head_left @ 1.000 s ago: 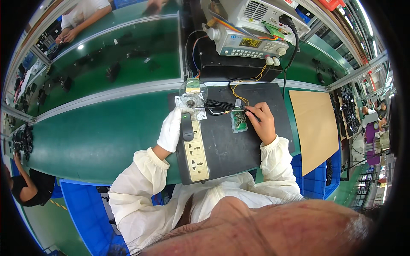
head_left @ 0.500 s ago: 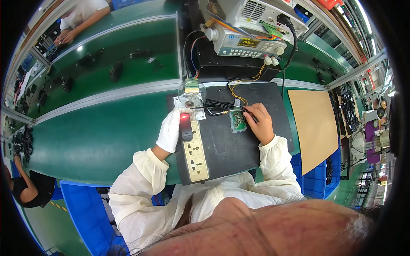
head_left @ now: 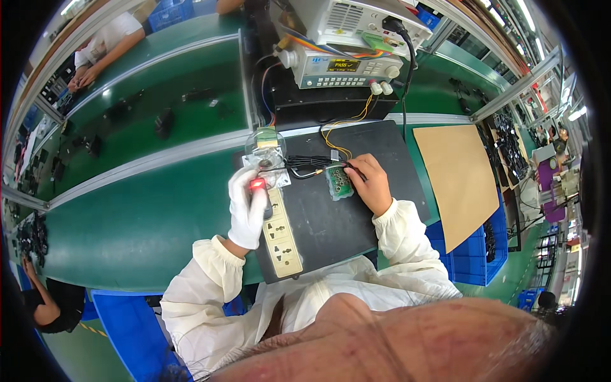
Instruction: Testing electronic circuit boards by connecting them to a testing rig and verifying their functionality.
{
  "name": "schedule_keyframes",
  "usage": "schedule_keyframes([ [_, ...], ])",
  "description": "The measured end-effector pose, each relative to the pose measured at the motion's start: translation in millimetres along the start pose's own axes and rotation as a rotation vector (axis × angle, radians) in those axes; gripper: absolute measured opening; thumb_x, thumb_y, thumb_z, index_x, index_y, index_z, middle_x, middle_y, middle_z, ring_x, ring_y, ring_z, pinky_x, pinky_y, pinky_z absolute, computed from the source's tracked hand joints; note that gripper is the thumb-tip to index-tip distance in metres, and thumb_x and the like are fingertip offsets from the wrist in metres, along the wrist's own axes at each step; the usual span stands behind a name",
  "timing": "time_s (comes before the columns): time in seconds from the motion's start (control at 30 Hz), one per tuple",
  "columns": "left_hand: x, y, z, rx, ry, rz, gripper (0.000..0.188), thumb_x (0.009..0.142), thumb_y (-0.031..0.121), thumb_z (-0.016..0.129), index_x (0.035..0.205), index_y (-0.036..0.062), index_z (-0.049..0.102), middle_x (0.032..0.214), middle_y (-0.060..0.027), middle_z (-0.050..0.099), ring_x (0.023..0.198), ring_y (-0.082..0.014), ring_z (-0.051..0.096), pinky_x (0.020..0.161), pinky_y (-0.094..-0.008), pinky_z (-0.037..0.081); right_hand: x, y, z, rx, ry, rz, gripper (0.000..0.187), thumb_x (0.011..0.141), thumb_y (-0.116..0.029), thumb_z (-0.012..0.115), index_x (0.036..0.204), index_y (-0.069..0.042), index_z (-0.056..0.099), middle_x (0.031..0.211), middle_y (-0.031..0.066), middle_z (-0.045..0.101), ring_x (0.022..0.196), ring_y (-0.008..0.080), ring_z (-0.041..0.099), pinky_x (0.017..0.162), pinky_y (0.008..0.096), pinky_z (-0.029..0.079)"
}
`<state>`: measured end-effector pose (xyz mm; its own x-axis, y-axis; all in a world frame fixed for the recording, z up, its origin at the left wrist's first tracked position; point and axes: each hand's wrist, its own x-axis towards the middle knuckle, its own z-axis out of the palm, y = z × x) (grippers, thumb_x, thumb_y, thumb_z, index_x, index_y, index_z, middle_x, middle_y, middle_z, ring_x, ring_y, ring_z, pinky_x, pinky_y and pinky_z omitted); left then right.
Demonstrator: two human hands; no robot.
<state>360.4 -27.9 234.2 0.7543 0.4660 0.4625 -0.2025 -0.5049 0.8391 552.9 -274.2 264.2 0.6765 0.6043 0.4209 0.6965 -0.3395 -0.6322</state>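
Note:
My left hand (head_left: 245, 213), in a white glove, has its thumb and fingers closed around a black power adapter (head_left: 268, 209) that sits at the far end of a cream power strip (head_left: 284, 248). A red light glows on the adapter's top. My bare right hand (head_left: 373, 184) pinches the end of a black cable (head_left: 349, 165) at the right edge of a small green circuit board (head_left: 340, 182). The fingers partly hide that cable end. A bundled black cable (head_left: 312, 162) lies between the two hands. Beyond the left fingertips stands a clear round cover (head_left: 266, 141) over a metal plate.
A grey test instrument (head_left: 347, 67) with a lit screen stands at the back, another unit on top. Yellow wires (head_left: 329, 132) run down to the black mat (head_left: 331, 232). Brown cardboard (head_left: 458, 184) lies right, over a blue bin (head_left: 474, 267). Another person (head_left: 105, 48) works far left.
My left hand has shifted from the adapter's left side to wrap its thumb and fingers around it. My right hand keeps its place at the board. The whole view has shifted slightly.

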Motion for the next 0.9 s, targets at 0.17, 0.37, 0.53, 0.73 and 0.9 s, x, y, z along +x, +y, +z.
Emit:
schedule_keyframes([
  [0.17,-5,14,7,0.104,0.003,0.113,0.063,0.079,0.01,0.081,0.135,0.0035,0.053,0.139,-0.023,0.05,0.126,-0.041,0.053,0.108,-0.0448,0.044,6,-9,-3,-0.046,0.246,-0.136,0.017,0.088,-0.001,0.076,0.105,0.001,0.071,0.099,0.0115,0.065,0.082,0.025,0.066,0.073,0.0329,0.054],
  [0.37,-7,10,6,0.197,-0.013,0.172,0.064,0.075,0.006,0.08,0.134,0.0038,0.053,0.136,-0.0231,0.051,0.124,-0.0391,0.056,0.104,-0.0446,0.048,-4,-7,-5,0.009,0.204,-0.222,0.02,0.084,0.001,0.079,0.102,0.0,0.07,0.098,0.0124,0.065,0.086,0.0259,0.066,0.074,0.032,0.053],
  [0.53,-7,16,-6,0.061,0.006,0.374,0.068,0.073,0.007,0.084,0.134,0.0072,0.054,0.134,-0.0229,0.052,0.119,-0.0378,0.059,0.101,-0.0455,0.05,-8,-9,0,0.035,0.04,-0.236,0.021,0.084,0.001,0.079,0.103,0.0,0.07,0.1,0.0119,0.066,0.084,0.0225,0.066,0.072,0.0307,0.053],
  [0.73,-19,22,-10,-0.149,-0.047,0.479,0.072,0.071,0.011,0.091,0.133,0.009,0.055,0.131,-0.023,0.054,0.118,-0.0374,0.06,0.1,-0.0484,0.05,-18,-28,2,0.209,-0.09,-0.067,0.024,0.092,0.0,0.074,0.115,0.0,0.067,0.114,0.0102,0.069,0.083,0.0144,0.068,0.071,0.027,0.056],
  [0.9,-15,22,-15,-0.205,-0.127,0.652,0.078,0.071,0.027,0.093,0.136,0.0086,0.053,0.131,-0.0237,0.054,0.109,-0.0393,0.063,0.095,-0.0507,0.051,-57,-91,28,1.022,-0.524,0.323,0.053,0.096,0.005,0.065,0.144,-0.001,0.042,0.137,0.0146,0.06,0.109,0.0208,0.069,0.094,0.0337,0.056],
])
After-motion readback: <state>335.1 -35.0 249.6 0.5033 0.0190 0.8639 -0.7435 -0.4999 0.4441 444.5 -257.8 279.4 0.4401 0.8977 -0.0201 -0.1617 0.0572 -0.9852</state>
